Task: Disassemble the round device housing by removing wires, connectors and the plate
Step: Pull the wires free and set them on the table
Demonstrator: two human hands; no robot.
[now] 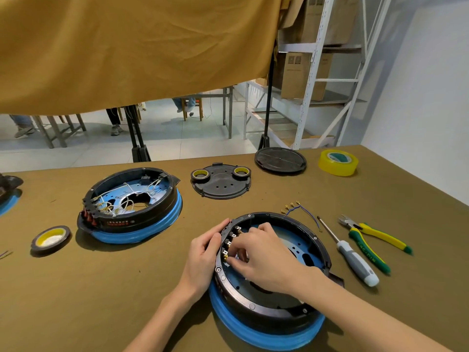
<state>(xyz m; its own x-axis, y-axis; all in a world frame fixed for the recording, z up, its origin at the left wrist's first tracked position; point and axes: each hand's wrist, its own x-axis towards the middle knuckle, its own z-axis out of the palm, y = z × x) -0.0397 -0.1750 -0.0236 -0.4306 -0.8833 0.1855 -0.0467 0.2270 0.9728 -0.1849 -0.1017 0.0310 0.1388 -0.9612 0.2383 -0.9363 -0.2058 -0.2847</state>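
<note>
Two round housings sit on the olive table (pixel 76 301): a wired one (pixel 130 204) at left beside a tape roll (pixel 50 237), and the near housing (pixel 269 275) at centre, under both hands. Left hand (pixel 203 252) grips its outer rim, fingers curled over the edge, while right hand (pixel 264 257) reaches inside, fingertips pinching a brass connector (pixel 226 255) on the inner wall. Loose blue wires (pixel 302 212), a screwdriver (pixel 352 255) and pliers (pixel 373 240) lie just right.
</note>
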